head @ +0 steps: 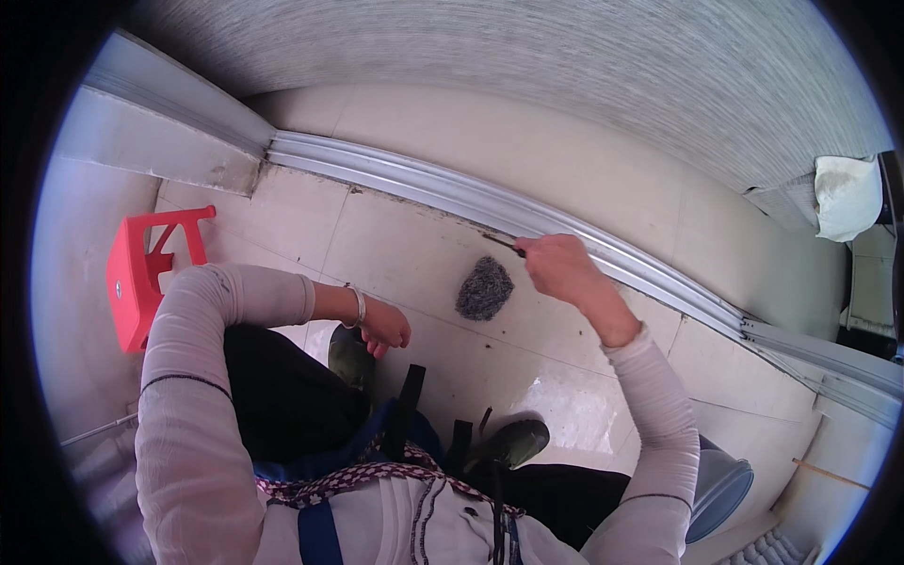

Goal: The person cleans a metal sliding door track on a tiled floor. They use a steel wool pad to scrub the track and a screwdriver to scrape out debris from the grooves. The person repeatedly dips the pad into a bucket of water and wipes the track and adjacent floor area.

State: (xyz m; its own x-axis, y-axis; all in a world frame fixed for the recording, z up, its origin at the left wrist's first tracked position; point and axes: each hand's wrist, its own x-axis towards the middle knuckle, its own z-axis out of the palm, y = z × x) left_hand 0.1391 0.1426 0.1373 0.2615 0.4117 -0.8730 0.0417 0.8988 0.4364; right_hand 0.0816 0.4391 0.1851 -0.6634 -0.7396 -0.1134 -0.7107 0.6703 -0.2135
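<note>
My right hand [563,272] grips a thin, dark, pointed tool [503,243]; its exact kind is unclear. The tool's tip meets the dirty seam between the floor tiles and a metal sliding-door track [424,182]. Just below the tip, a grey steel-wool scouring pad [485,289] lies on the tiles, apart from my hand. My left hand [385,327], with a bangle [360,307] at its wrist, hangs loosely beyond my knee, above a dark green boot [352,359]. Nothing shows in its drooping fingers.
A red plastic stool [134,282] lies tipped on its side at the left, by the wall. Right of my right arm stands a grey-blue bucket [724,494]. Past the track rises a grey streaked panel [530,56]. Dark crumbs dot the floor tiles [395,247].
</note>
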